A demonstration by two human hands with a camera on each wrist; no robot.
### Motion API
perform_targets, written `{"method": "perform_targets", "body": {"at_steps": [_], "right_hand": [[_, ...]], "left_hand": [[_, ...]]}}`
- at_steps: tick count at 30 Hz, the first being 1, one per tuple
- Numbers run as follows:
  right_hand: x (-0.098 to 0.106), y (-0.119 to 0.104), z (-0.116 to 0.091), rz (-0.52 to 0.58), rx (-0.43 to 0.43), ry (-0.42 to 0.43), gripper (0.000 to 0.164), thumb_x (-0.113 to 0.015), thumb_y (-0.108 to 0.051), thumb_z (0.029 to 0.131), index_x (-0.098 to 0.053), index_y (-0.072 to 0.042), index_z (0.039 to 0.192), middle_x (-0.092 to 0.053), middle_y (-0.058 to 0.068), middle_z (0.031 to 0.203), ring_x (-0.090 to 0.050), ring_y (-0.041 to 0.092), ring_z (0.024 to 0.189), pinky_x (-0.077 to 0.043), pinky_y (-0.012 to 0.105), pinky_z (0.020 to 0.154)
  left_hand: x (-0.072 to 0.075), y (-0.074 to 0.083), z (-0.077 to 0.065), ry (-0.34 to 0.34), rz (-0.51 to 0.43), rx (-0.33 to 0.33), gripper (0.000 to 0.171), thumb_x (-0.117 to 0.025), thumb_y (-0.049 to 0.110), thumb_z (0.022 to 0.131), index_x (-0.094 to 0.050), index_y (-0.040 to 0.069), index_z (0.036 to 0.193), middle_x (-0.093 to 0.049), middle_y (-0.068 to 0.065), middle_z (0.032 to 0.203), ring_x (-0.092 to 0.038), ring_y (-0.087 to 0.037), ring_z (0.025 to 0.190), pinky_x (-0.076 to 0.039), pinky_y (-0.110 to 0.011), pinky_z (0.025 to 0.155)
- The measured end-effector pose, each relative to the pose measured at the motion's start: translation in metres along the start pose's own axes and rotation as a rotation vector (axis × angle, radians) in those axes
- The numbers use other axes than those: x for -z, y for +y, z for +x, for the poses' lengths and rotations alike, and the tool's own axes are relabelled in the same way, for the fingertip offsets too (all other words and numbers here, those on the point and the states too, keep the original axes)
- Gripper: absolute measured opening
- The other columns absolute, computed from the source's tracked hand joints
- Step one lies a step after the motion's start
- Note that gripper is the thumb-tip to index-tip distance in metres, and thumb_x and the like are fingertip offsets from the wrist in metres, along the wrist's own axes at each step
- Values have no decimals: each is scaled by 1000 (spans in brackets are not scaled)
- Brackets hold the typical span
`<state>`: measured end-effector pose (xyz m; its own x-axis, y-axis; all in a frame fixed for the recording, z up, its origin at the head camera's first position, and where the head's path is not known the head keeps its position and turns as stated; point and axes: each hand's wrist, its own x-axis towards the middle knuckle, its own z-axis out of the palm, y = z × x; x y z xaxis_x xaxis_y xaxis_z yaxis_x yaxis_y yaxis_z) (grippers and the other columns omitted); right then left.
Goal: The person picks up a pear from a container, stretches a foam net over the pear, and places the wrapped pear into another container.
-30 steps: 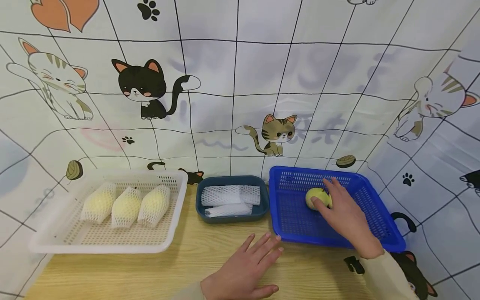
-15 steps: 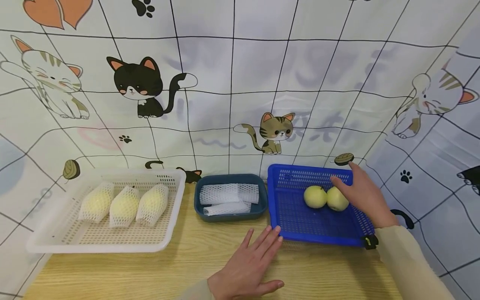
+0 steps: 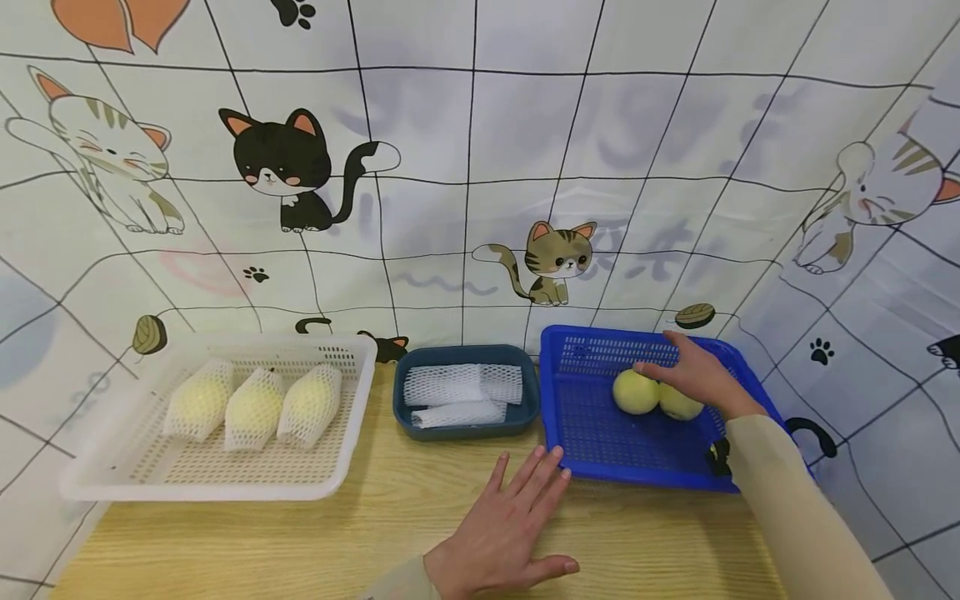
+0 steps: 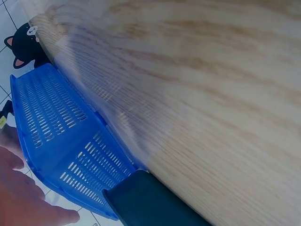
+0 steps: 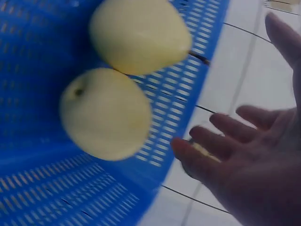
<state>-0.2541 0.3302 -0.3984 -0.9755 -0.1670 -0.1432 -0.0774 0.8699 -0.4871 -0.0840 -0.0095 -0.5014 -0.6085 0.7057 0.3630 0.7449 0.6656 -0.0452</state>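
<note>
My right hand [image 3: 701,377], thumb and fingers apart, is above the blue basket [image 3: 600,442]; my left hand [image 3: 502,529] is spread by its near-left corner. Inside are two pears [image 3: 636,392], one's stem [image 5: 200,57] showing only in the right wrist view.

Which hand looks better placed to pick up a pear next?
Probably the right hand: it is empty and close to the pears in the blue basket; the left hand is farther from them.
</note>
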Motion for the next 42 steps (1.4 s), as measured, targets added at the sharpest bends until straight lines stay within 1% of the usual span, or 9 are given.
{"method": "perform_targets", "body": {"at_steps": [2, 7, 12, 16, 21, 26, 31, 35, 42], "right_hand": [[-6, 1, 3, 23, 21, -37, 106, -64, -58, 97, -12, 9, 161, -21, 41, 159, -29, 62, 140, -33, 74, 106], [-16, -4, 8, 82, 61, -85, 96, -68, -47, 99, -21, 15, 156, -30, 41, 155, -34, 58, 141, -35, 69, 110], [-20, -7, 16, 45, 40, -112, 93, -68, -46, 98, -28, 18, 152, -35, 42, 152, -38, 58, 138, -36, 68, 110], [-22, -4, 22, 15, 12, -135, 90, -70, -44, 97, -33, 20, 148, -39, 43, 149, -40, 58, 135, -38, 68, 108], [-28, -2, 28, -29, 1, -142, 80, -75, -37, 94, -44, 18, 143, -48, 40, 142, -48, 57, 129, -43, 67, 103], [-32, -6, 31, -89, -30, -150, 76, -79, -33, 91, -49, 14, 142, -52, 37, 139, -52, 53, 123, -45, 67, 100], [-37, -7, 34, -129, -62, -159, 75, -82, -28, 87, -49, 10, 143, -53, 35, 137, -56, 47, 113, -50, 62, 92], [-41, -7, 35, -135, -51, -138, 72, -85, -23, 84, -52, 10, 139, -58, 34, 130, -58, 44, 106, -53, 58, 87], [-41, -8, 35, -157, -32, -125, 71, -85, -26, 82, -55, 9, 136, -61, 31, 123, -59, 41, 100, -54, 54, 83]], "left_hand": [[0, 0, 0, -4, -1, 3, 94, -40, 77, 97, -31, 11, 163, -15, -13, 172, -20, -31, 156, -35, -63, 115], [-3, -1, -1, -24, -6, 13, 92, -39, 76, 98, -30, 11, 164, -15, -12, 172, -20, -30, 157, -35, -63, 114], [-3, -1, -1, -16, -11, 18, 92, -39, 75, 99, -28, 10, 164, -16, -11, 172, -20, -29, 157, -33, -62, 115], [-2, 0, 1, -15, -7, 34, 91, -36, 75, 100, -28, 10, 164, -22, -9, 171, -19, -28, 157, -32, -62, 116], [2, 1, 6, -31, 9, 57, 89, -31, 75, 101, -32, 11, 163, -28, -6, 169, -23, -28, 156, -32, -62, 116], [3, 2, 9, -19, 47, 59, 90, -34, 77, 99, -37, 12, 161, -33, -6, 167, -28, -29, 154, -34, -61, 116], [4, 3, 9, -37, 47, 65, 90, -33, 77, 99, -36, 12, 161, -31, -6, 168, -24, -28, 155, -33, -60, 117], [4, 3, 8, -54, 36, 70, 90, -31, 76, 100, -35, 12, 162, -29, -7, 168, -22, -28, 156, -32, -60, 117], [4, 4, 8, -57, 31, 71, 89, -31, 76, 100, -35, 11, 162, -29, -7, 169, -23, -28, 156, -33, -59, 117]]}}
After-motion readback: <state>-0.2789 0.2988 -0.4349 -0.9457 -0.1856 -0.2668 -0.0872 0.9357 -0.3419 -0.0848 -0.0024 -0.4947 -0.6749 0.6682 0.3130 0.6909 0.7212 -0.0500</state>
